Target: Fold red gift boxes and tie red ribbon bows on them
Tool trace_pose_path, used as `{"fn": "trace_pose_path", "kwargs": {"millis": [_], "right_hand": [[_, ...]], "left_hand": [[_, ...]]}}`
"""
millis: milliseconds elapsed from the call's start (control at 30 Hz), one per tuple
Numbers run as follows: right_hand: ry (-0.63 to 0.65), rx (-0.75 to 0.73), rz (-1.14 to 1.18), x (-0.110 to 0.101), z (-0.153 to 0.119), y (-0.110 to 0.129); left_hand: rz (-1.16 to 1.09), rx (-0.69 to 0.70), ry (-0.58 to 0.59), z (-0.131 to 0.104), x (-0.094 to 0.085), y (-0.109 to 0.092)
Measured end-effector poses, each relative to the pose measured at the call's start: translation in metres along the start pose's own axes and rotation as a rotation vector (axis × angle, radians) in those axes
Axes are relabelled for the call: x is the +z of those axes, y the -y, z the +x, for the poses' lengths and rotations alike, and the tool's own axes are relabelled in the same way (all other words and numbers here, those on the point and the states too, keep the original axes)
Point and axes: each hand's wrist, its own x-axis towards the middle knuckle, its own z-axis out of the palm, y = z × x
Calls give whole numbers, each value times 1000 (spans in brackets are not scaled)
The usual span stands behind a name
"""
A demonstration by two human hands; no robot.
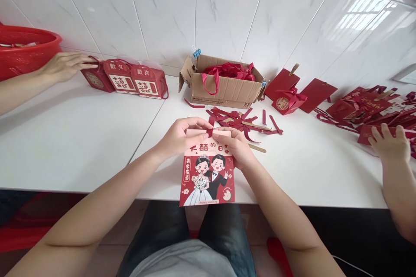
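Left hand (178, 139) and right hand (238, 146) grip a rectangular pink-and-red paper packet (208, 168), printed cartoon couple (211, 181) at six o'clock, dark-red strap (211, 122) at twelve!

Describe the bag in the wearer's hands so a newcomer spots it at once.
Start at the white table and find the cardboard box. In front of it, at the table's near edge, the left hand and right hand hold the bag near its top. Its cartoon bride and groom set it apart from the red boxes at left.
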Motion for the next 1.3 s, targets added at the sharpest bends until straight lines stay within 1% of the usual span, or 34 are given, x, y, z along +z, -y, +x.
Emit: {"fn": "trace_pose_path", "kwargs": {"millis": [200,333,633,900,1167,1233,1300], "right_hand": [[12,-12,-15,-1,0,-1],[16,-23,-13,-2,1,-3],[-11,-24,-36,-2,1,-4],[-18,-36,-67,2,-1,-1],[-18,-39,-85,1,-1,-3],[-23,-42,-86,2,-1,-2],[-36,-47,-79,3,-2,-1]], "left_hand": [[-105,-91,14,-1,2,-1],[-137,-147,13,-1,4,-1],[-161,-174,6,-2,6,-4],[-150,-160,12,-2,6,-7],[-137,-153,24,-4,6,-8],[-162,-152,14,-4,7,-8],[-188,-180,-35,-5,6,-9]]}}
